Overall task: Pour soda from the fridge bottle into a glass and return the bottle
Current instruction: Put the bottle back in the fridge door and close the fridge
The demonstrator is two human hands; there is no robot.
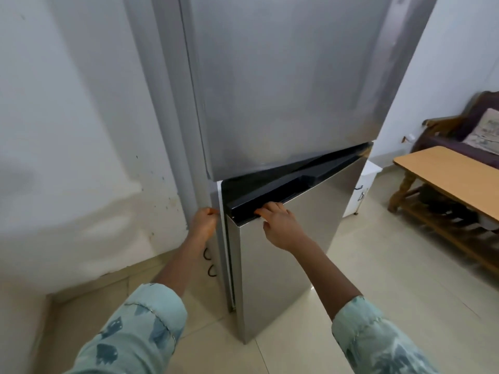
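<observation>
A silver fridge [283, 85] is filling the upper middle of the view, its upper door shut and its lower door [286, 238] standing slightly ajar, swung out at the left edge. No bottle or glass is showing; the fridge's inside is hidden behind the doors.

The right hand [278, 225] is reaching forward from five o'clock with the arm nearly straight, palm down. Its fingers [270, 207] are curling together over the dark top edge of the lower door near its left corner, hooking into the recess there, while the thumb is lying apart below against the door face.

The left hand [203, 224] is stretching out from seven o'clock, the forearm rising steeply. It is pressing against the fridge's left side just beside the door gap, fingers bent and held together at the cabinet corner; whether they are gripping anything I cannot tell.

Both sleeves [140, 330] are pale green with dark prints. At three o'clock a wooden surface [453, 171] is standing well apart from the fridge, with a sofa [464, 130] behind it.
</observation>
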